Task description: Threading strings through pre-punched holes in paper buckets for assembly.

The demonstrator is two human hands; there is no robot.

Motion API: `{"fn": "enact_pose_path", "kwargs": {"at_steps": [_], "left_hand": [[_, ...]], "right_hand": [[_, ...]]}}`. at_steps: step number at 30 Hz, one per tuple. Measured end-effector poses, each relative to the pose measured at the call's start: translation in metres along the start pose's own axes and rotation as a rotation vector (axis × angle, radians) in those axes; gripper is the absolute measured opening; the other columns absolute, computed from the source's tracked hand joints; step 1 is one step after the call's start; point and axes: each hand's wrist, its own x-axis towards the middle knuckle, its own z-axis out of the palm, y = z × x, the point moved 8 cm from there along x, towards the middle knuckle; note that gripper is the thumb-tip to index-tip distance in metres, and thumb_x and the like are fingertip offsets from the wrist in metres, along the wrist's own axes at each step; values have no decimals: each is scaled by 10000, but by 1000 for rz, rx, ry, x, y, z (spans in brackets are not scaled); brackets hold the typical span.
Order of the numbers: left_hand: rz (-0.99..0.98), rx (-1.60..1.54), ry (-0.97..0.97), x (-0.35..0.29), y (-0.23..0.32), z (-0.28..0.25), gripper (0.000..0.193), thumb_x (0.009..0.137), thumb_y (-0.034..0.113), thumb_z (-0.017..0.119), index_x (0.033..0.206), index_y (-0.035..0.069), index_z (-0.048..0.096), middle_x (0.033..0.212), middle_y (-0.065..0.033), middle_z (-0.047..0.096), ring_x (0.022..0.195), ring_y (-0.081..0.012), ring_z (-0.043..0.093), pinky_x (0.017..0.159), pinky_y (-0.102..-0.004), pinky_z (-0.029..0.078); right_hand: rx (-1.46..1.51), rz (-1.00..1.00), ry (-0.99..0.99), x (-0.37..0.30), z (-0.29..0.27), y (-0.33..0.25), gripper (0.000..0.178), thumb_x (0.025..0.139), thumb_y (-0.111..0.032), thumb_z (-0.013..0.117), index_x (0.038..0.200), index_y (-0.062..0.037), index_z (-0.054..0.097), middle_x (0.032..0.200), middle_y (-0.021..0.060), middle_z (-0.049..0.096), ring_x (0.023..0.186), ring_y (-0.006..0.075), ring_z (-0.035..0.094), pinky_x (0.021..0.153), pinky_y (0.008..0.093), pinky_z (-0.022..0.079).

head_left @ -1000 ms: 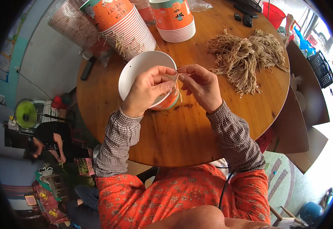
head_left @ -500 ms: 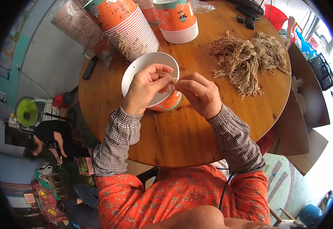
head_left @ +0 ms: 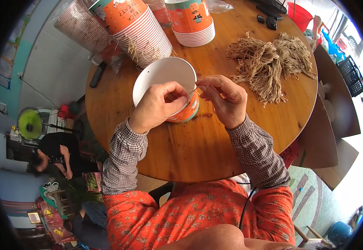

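A paper tub (head_left: 164, 71) with a white inside and an orange printed outside stands on the table under my hands, its mouth up. My left hand (head_left: 159, 105) is over its near rim, thumb and fingers pinched together. My right hand (head_left: 225, 98) is at the tub's right rim, thumb and forefinger closed on a thin cord (head_left: 193, 90). The cord runs between the two hands near the rim. A small dark hole shows in the tub's far-left wall. What lies inside my left fingertips is mostly hidden.
A large heap of tan cords (head_left: 269, 62) lies on the round wooden table (head_left: 198, 154) at the right. Nested orange tubs (head_left: 137, 31) with cord ends on them stand behind, beside a shorter stack (head_left: 192, 25). A dark remote (head_left: 98, 74) lies at the left edge.
My hands have moved slightly apart, the left one down toward me and the right one a little rightward. A stretch of cord now shows between them at the rim.
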Motion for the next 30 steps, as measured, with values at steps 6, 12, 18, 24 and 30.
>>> {"fn": "enact_pose_path", "kwargs": {"at_steps": [6,12,18,24,30], "left_hand": [[9,-11,18,-1,-4,-5,106,929,93,578,952,-7,605,894,13,624,782,-33,542,721,-205,462],[-95,-654,-9,1,-8,-6,162,955,181,568,887,39,610,805,6,605,645,-46,472,606,-183,413],[-131,-774,78,2,-10,5,190,960,166,575,1007,-7,639,781,15,563,637,-63,472,603,-189,419],[-44,-609,-7,0,-2,15,191,952,101,569,1036,-55,640,820,-10,611,680,-47,504,629,-179,423],[-32,-493,-27,-1,4,16,191,908,71,633,1060,-43,648,895,-28,656,777,-61,579,731,-204,485]], "right_hand": [[74,120,85,-3,-3,5,130,863,33,626,986,4,655,848,67,686,729,111,658,674,243,540],[-80,-29,80,1,-6,-3,121,837,-3,681,956,-16,664,869,60,671,755,121,649,659,259,532],[-196,-201,-70,0,7,-24,198,762,0,737,944,-72,710,891,50,568,816,161,591,690,287,507],[-123,-172,-14,0,1,-20,211,741,-20,761,942,-75,734,883,39,519,838,155,528,722,276,473],[-29,-105,16,1,1,-10,172,758,-51,769,926,-69,736,891,26,521,826,122,516,693,261,459]]}}
